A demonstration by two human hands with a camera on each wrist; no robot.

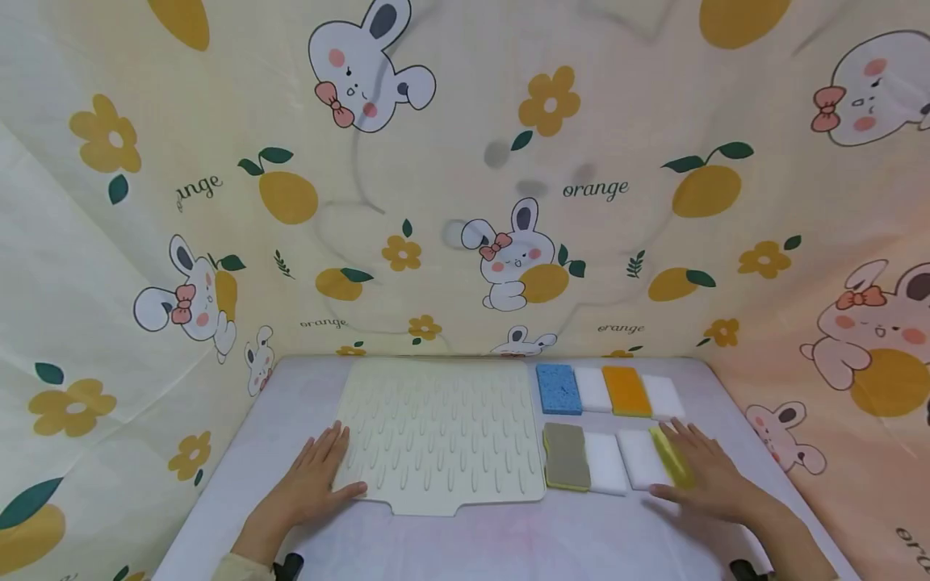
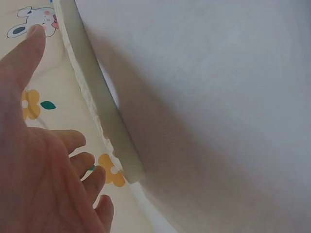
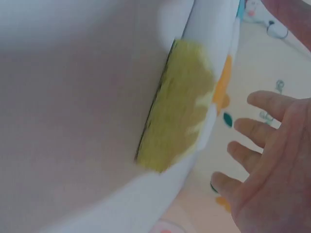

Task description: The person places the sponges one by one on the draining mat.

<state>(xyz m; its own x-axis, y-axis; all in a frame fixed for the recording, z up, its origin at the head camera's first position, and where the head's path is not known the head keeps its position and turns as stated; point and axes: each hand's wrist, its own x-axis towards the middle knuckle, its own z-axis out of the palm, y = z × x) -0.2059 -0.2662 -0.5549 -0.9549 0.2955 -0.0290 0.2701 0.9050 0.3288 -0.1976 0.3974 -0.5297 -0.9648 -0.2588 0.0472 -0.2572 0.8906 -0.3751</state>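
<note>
A cream draining board (image 1: 443,436) with rows of raised ridges lies flat, its tab toward me. My left hand (image 1: 316,476) is at its left edge, fingers extended and thumb near the front left corner. The left wrist view shows the board's edge (image 2: 112,121) beside the spread fingers. My right hand (image 1: 705,476) is over the yellow sponge (image 1: 670,456), partly covering it in the head view. In the right wrist view that sponge (image 3: 175,107) stands clear of the relaxed, separated fingers. A white sponge (image 1: 643,460) lies just left of it.
In the front row, a grey-faced sponge (image 1: 567,456) and another white sponge (image 1: 605,462) lie right of the board. Behind them are a blue sponge (image 1: 558,389), a white one (image 1: 592,390), an orange one (image 1: 626,391) and a white one (image 1: 663,397). A printed cloth (image 1: 450,161) hangs around the table.
</note>
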